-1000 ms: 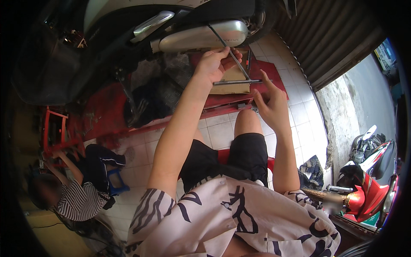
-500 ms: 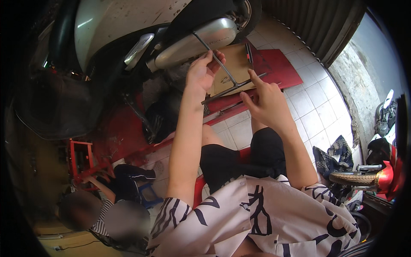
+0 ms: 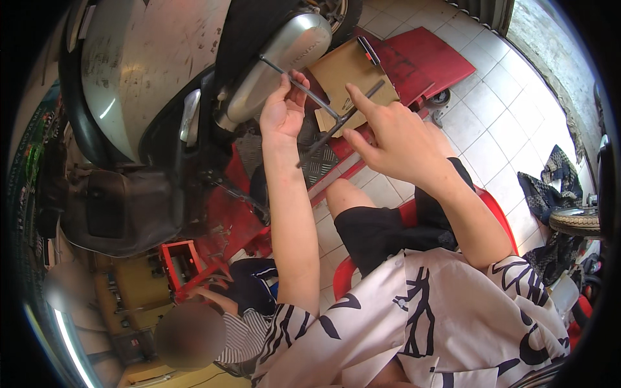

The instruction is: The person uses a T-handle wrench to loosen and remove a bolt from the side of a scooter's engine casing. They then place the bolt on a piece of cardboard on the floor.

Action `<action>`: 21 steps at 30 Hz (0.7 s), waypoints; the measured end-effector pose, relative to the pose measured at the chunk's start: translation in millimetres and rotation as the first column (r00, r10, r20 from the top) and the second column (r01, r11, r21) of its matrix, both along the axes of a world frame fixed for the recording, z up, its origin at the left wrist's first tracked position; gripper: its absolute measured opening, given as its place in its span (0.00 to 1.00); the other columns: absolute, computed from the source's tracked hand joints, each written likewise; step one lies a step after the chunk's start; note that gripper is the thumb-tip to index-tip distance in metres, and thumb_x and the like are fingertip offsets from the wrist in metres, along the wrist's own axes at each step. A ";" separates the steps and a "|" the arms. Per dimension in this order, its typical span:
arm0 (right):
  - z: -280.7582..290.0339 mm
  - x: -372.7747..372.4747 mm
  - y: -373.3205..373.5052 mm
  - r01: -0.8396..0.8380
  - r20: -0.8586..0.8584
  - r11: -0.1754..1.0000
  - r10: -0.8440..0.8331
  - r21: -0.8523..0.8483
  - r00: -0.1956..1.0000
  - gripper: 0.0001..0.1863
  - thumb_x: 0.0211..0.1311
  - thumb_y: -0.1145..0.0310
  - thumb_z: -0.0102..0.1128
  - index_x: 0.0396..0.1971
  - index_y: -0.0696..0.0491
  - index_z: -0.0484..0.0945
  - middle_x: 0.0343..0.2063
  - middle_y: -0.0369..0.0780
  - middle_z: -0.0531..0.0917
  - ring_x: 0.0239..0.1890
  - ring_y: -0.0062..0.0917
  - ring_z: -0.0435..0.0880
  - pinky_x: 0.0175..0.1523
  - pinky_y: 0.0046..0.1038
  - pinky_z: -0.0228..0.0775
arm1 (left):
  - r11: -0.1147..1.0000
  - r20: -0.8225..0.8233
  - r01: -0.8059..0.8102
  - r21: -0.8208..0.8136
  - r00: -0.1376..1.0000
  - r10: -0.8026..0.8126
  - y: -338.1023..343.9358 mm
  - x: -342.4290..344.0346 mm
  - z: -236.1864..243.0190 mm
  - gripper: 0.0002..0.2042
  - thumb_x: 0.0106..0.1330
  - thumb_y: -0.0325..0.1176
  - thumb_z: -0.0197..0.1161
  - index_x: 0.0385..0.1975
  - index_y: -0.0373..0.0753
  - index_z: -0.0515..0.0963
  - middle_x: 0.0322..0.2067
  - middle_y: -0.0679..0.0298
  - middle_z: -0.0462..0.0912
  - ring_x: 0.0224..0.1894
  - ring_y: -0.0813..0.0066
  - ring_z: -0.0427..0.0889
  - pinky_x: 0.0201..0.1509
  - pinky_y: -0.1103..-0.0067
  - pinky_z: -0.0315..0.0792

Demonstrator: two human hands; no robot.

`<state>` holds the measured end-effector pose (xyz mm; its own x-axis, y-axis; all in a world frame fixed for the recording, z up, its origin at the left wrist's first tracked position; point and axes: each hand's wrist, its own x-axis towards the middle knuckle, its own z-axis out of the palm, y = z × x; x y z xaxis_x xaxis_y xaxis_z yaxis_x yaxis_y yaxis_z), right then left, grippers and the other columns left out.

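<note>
a long thin grey metal t-handle wrench point(image 3: 321, 108) was seen in the upper middle of the frame, its tip set against the silver rounded exhaust muffler point(image 3: 275, 61) of the grey scooter point(image 3: 139, 58). the left hand point(image 3: 283, 110) was wrapped around the shaft, fingers point(image 3: 299, 84) closed on it. the right hand point(image 3: 394, 139) was held just right of the crossbar, fingers spread loosely, with one fingertip at the bar. a flat brown cardboard sheet point(image 3: 349, 71) lay on the red lift platform point(image 3: 440, 58) behind them.
</note>
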<state>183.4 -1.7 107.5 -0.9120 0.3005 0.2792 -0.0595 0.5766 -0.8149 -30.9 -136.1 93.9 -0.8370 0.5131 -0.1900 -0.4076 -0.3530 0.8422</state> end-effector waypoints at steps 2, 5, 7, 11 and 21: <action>-14.3 -4.1 -9.2 -0.060 0.044 0.995 0.056 0.078 0.997 0.33 0.53 0.65 0.61 0.56 0.68 0.65 0.17 0.50 0.78 0.23 0.45 0.81 0.30 0.38 0.73 | 1.000 0.002 -0.012 -0.010 1.000 0.012 0.6 -1.0 -0.9 0.07 0.68 0.27 0.56 0.40 0.30 0.72 0.38 0.58 0.78 0.41 0.70 0.80 0.50 0.76 0.78; -21.5 -10.5 -28.7 -0.139 0.121 0.990 0.133 0.040 0.984 0.27 0.56 0.59 0.59 0.45 0.70 0.72 0.19 0.52 0.79 0.26 0.45 0.82 0.33 0.39 0.76 | 1.000 0.037 -0.020 0.023 0.999 0.019 -7.4 -5.8 -2.8 0.08 0.68 0.26 0.56 0.41 0.28 0.72 0.38 0.57 0.78 0.41 0.70 0.80 0.50 0.76 0.78; -19.4 -18.1 -41.6 -0.205 0.161 0.978 0.206 -0.025 0.965 0.24 0.58 0.57 0.58 0.36 0.68 0.76 0.19 0.53 0.79 0.26 0.45 0.82 0.34 0.39 0.76 | 0.999 0.071 -0.040 0.033 0.997 0.037 -16.6 -9.3 -2.9 0.08 0.67 0.26 0.56 0.41 0.28 0.72 0.38 0.57 0.78 0.41 0.71 0.80 0.50 0.77 0.78; -19.0 -39.1 -54.6 -0.222 0.026 0.901 0.249 -0.373 0.968 0.29 0.68 0.50 0.45 0.26 0.64 0.78 0.12 0.49 0.74 0.17 0.41 0.77 0.28 0.39 0.69 | 0.998 0.025 -0.046 0.035 0.999 0.045 -25.7 -11.0 4.7 0.09 0.67 0.29 0.58 0.40 0.29 0.73 0.36 0.59 0.80 0.40 0.71 0.81 0.47 0.78 0.80; -24.2 -33.3 -60.8 -0.328 -0.607 -0.719 0.164 -0.613 0.777 0.43 0.71 0.40 0.14 0.52 0.60 0.73 0.09 0.29 0.56 0.11 0.15 0.51 0.21 0.20 0.49 | 0.916 0.181 0.168 0.363 0.952 -0.246 -10.0 -1.1 -7.0 0.10 0.69 0.26 0.54 0.46 0.29 0.70 0.40 0.60 0.78 0.43 0.73 0.79 0.51 0.80 0.78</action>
<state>150.1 -62.5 83.2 -0.9573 -0.1769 0.2287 0.2026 -0.9747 0.0944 -32.0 -146.2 86.9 -0.6623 0.7363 -0.1384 -0.6622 -0.4889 0.5678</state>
